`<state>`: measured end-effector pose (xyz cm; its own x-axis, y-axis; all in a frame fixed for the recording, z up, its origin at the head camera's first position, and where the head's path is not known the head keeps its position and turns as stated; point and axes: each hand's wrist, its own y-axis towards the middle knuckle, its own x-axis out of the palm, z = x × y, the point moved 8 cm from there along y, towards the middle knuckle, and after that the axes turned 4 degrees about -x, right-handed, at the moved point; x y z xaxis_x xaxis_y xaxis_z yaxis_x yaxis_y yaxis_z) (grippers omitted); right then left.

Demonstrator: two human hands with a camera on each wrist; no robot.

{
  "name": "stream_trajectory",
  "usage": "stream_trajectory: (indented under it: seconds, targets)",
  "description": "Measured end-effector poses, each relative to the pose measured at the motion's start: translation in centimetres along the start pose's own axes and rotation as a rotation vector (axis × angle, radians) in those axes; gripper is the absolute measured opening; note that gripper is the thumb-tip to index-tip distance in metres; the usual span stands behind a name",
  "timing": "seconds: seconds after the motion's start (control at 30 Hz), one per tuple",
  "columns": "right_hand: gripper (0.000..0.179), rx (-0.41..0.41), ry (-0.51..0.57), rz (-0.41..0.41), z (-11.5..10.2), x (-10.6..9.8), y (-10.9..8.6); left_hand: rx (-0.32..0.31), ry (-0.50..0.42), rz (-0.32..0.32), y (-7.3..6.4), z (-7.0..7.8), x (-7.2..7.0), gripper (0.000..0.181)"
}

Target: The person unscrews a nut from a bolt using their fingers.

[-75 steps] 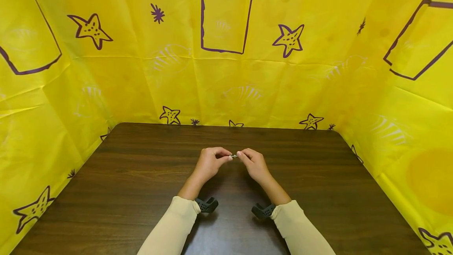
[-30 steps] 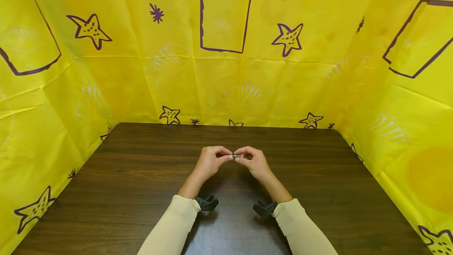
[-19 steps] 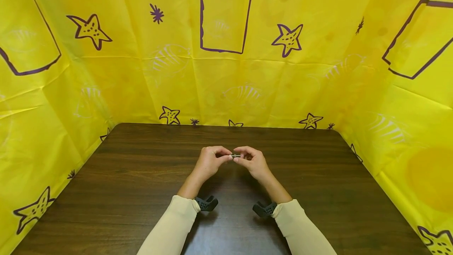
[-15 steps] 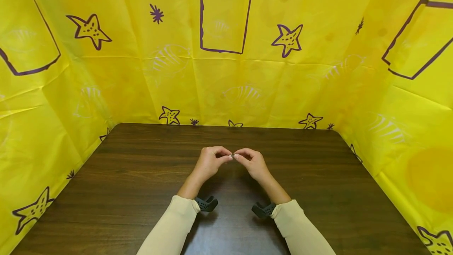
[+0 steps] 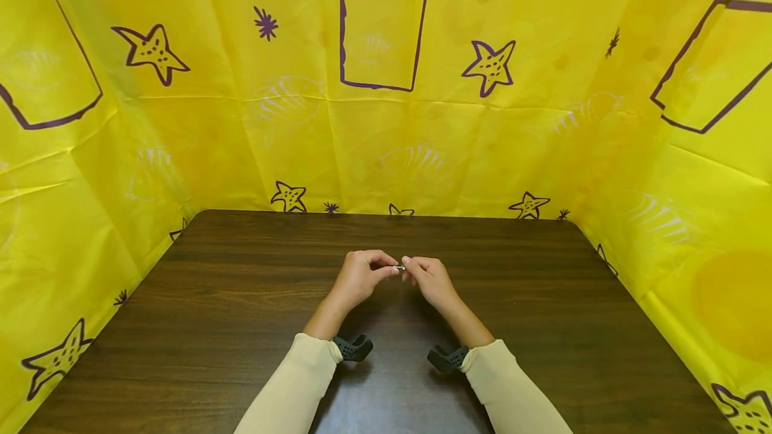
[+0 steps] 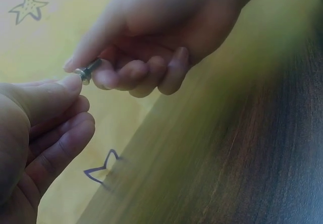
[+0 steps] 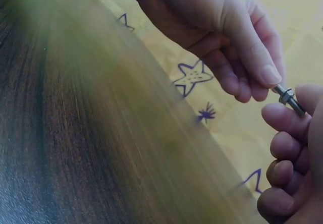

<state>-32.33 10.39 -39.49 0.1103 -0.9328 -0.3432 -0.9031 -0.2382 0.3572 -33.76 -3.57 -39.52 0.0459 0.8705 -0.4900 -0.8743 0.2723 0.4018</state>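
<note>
A small metal bolt [image 7: 297,106] with a nut [image 7: 286,95] on its shaft is held between both hands, above the table. My left hand [image 5: 357,278] pinches one end of the bolt between thumb and forefinger, hiding that end. From the other side, my right hand [image 5: 435,281] has its thumb and curled forefinger about the nut and the free shaft. In the left wrist view the right thumb [image 6: 75,60] lies at the nut, and the dark shaft end shows by the forefinger. The right hand's other fingers are curled loosely.
The dark wood-grain table [image 5: 241,300] spreads under both hands. Yellow cloth [image 5: 386,126] printed with starfish and frames hangs at its back and sides. A dark wrist strap [image 5: 356,348] is on the left wrist, another strap [image 5: 447,357] on the right.
The right thumb and forefinger stood apart from the bolt, then closed on it, and now the thumb has rolled upward along the nut. The left hand has kept its pinch, nearly still.
</note>
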Motion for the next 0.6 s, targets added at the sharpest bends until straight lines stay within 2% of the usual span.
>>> stream_trajectory:
  seconds: [0.27, 0.6]
  targets:
    - [0.028, -0.025, 0.046, -0.018, 0.12, 0.13, 0.04, -0.003, 0.017, -0.013, -0.08, -0.11, 0.04, 0.005]
    - [0.011, -0.109, 0.076, -0.004, -0.08, -0.13, 0.08, -0.017, 0.042, -0.013, 0.00, -0.41, -0.29, 0.007]
